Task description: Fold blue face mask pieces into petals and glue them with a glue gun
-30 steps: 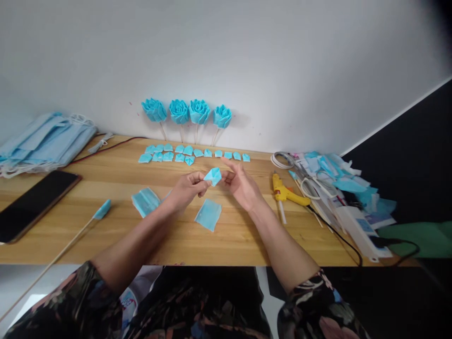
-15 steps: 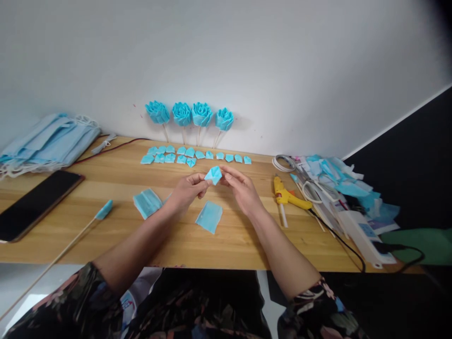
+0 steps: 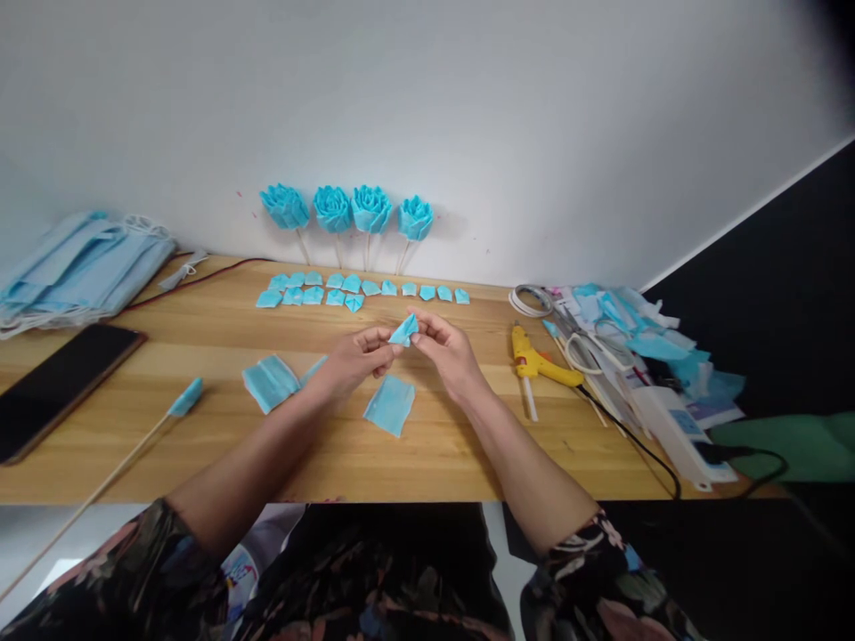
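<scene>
Between both hands, just above the table, is a small folded piece of blue mask fabric (image 3: 403, 331). My left hand (image 3: 362, 361) pinches its left lower side. My right hand (image 3: 449, 350) grips the right side, thumb in front and fingers behind. Below the hands lies a flat blue fabric square (image 3: 390, 405). Another blue fabric piece (image 3: 271, 383) rests left of my left forearm, with one more partly hidden behind my wrist. Beyond the hands, several folded blue petals (image 3: 354, 303) lie in rows, and blue fabric flowers (image 3: 332, 209) on sticks lean against the wall.
At left are a stack of face masks (image 3: 80, 263), a black phone (image 3: 63, 387) and a long stick with a blue-wrapped tip (image 3: 185, 398). At right lie a yellow glue gun (image 3: 534, 361), scissors (image 3: 598, 354), a tape roll (image 3: 531, 301), fabric scraps (image 3: 634, 325) and a white power strip (image 3: 678, 436).
The piece in my hands has gone from an opened, pentagon-like shape to a narrower, folded one. My right thumb has come onto its front. The whole view has shifted slightly.
</scene>
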`<state>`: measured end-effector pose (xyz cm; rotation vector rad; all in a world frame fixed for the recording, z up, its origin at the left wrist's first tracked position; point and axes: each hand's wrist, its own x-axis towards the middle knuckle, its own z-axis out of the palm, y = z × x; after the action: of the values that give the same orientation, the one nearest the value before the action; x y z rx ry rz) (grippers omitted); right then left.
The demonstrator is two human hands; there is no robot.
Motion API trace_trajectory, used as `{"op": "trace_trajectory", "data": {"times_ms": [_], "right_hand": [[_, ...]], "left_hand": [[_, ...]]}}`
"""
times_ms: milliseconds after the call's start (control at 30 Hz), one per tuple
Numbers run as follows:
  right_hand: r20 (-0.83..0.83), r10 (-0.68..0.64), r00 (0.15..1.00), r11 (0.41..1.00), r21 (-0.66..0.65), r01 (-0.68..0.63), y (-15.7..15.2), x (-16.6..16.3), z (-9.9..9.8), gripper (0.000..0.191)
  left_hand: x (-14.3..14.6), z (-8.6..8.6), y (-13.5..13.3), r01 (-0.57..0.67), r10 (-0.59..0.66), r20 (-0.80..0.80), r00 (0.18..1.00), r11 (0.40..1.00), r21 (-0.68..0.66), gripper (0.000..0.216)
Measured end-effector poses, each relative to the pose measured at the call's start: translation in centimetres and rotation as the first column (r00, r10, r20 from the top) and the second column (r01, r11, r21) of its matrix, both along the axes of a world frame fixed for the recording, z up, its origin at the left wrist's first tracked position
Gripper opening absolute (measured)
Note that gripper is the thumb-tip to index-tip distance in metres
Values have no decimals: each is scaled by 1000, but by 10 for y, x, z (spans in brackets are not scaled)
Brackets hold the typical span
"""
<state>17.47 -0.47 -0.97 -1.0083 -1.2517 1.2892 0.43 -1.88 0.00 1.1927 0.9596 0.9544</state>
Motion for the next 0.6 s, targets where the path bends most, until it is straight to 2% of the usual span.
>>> {"op": "trace_trajectory", "data": {"times_ms": [100, 200, 467, 600], "right_hand": [[-52, -54, 997, 998, 12, 55, 2, 1, 1, 42], [-82, -51, 995, 999, 6, 52, 3, 1, 1, 43], [-72, -18, 997, 1000, -12, 18, 1, 0, 1, 47], [-44, -29, 999, 999, -23, 28, 0, 0, 1, 49]], "left_hand": [[0, -3, 1, 11, -11, -4, 1000, 1000, -4, 40], [0, -4, 1, -12, 12, 10, 1000, 1000, -14, 44], [-1, 1, 2, -193, 196, 79, 977, 980, -49, 21], [-2, 4, 2, -204, 216, 112, 970, 973, -110, 18]]}}
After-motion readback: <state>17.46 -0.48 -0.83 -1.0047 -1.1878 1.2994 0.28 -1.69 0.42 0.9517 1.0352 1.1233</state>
